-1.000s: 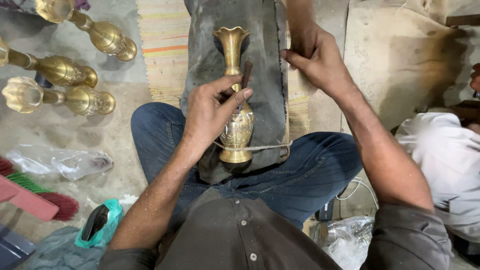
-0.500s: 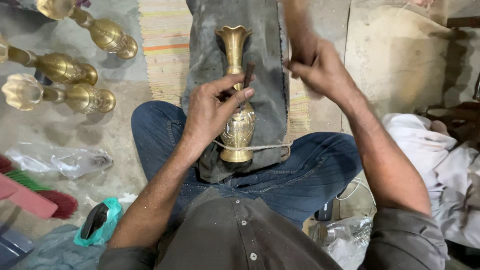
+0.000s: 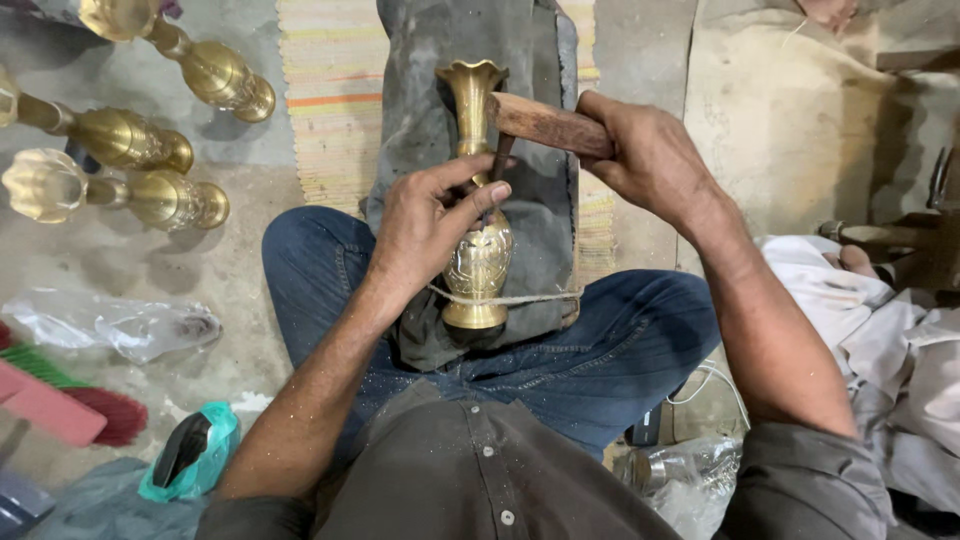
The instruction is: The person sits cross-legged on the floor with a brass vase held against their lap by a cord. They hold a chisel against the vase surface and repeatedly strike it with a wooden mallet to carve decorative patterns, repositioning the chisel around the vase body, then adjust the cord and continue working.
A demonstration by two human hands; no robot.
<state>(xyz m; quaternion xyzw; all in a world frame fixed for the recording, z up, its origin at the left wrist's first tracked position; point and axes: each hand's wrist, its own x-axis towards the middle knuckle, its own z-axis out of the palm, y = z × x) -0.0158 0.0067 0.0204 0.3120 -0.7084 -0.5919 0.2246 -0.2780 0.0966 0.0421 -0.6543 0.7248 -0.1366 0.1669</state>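
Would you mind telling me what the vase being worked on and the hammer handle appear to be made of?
The vase looks like brass or a similar yellow metal: a golden, reflective surface with raised engraved patterns on its belly. The hammer handle, gripped in the right hand, appears to be plain wood: brown, matte and visibly grained. The left hand steadies a dark chisel-like tool, probably steel.

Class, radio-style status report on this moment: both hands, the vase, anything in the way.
Left hand pinching thin dark punch against brass vase. Right hand gripping wooden mallet, head at the punch top. Vase tied down by string; nothing blocking.
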